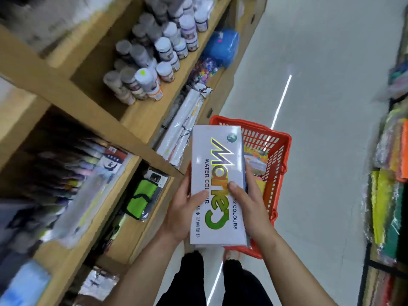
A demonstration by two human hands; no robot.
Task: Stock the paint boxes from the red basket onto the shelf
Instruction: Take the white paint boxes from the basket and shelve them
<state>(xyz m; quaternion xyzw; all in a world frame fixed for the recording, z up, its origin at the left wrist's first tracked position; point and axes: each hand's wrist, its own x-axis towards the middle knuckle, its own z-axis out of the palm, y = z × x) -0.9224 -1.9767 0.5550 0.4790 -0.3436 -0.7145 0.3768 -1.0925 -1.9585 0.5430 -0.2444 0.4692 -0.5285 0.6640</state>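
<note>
I hold a white water-colour paint box (217,173) with green and purple lettering flat in front of me, above the near end of the red basket (277,155). My left hand (184,208) grips its left edge with the thumb on top. My right hand (247,202) grips its right edge; a second box edge seems to show beneath. The basket stands on the floor and holds more colourful packs (258,160). The wooden shelf (132,151) rises to my left.
Paint bottles (152,62) fill an upper shelf. Rolled white paper (181,129) leans by the shelf edge. A green pouch (141,199) and blurred packs sit lower. A rack of coloured goods (388,195) lines the right side of the grey aisle floor (320,107).
</note>
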